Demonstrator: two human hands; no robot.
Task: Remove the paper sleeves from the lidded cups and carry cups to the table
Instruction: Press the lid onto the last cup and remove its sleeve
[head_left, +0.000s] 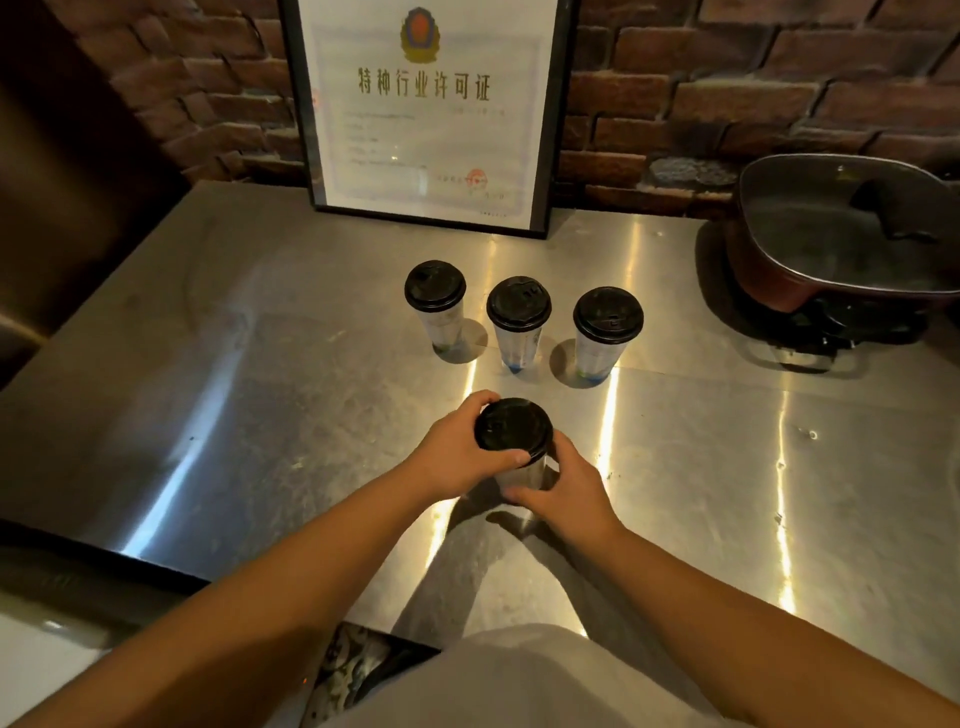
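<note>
Nearest lidded cup (514, 452), upright on steel surface (260, 395), is steadied under its lid by left grip (457, 457) while right grip (566, 493) is clamped lower, prob. to slide sleeve off.

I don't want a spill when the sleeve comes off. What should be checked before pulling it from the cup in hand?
1. Lid seated on the held cup: ok, it looks flat and closed.
2. Left hand steadying the top: ok, fingers wrap the lid rim.
3. Right hand on the cup wall: ok.
4. Cup base resting on the counter: cannot tell, hidden by the hands.
5. Clearance from the three other cups: ok, they stand apart behind.
6. Pot out of the way: ok, far right.
</note>
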